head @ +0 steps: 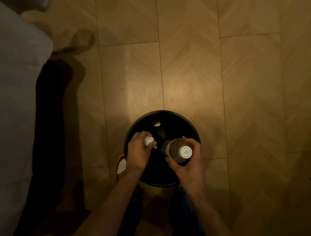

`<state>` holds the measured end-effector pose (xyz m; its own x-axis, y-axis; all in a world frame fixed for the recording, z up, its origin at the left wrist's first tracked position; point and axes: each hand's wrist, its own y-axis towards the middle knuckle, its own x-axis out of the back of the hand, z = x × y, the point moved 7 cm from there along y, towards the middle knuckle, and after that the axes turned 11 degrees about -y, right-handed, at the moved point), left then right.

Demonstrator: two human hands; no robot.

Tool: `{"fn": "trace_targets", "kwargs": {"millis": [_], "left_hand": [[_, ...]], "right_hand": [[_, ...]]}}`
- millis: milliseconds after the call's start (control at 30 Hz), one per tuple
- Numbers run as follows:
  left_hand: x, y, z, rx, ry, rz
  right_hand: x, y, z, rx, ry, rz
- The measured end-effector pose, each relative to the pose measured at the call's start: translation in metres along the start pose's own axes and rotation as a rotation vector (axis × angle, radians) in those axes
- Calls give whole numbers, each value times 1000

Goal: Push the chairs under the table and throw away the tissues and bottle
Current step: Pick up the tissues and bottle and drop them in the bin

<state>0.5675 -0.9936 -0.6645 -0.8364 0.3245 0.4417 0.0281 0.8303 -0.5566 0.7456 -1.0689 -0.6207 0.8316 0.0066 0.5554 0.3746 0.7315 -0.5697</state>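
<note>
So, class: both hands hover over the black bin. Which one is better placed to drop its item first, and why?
The left hand: its crumpled tissue hangs well inside the bin opening. The right hand holds the bottle nearer the rim.

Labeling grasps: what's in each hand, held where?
Left hand: crumpled tissue, bunched in the fingers. Right hand: capped bottle, gripped around its upper body.

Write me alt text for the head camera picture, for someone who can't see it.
Seen from above, a person holds both hands over a round black bin on a wooden floor: the left hand grips crumpled white tissues, the right hand a clear bottle with a white cap. Something white already lies inside the bin.
</note>
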Motion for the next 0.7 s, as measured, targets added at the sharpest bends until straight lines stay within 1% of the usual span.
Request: {"fn": "trace_targets", "kwargs": {"millis": [233, 333, 567, 700], "left_hand": [[-1, -3, 9, 22, 14, -32], [4, -6, 5, 26, 20, -48], [19, -33, -23, -9, 6, -66], [39, -54, -43, -7, 12, -74]], "right_hand": [[-1, 2, -5, 7, -39, 19], [7, 0, 4, 15, -34, 18], [31, -12, 18, 0, -38, 6], [50, -29, 43, -6, -34, -4]]}}
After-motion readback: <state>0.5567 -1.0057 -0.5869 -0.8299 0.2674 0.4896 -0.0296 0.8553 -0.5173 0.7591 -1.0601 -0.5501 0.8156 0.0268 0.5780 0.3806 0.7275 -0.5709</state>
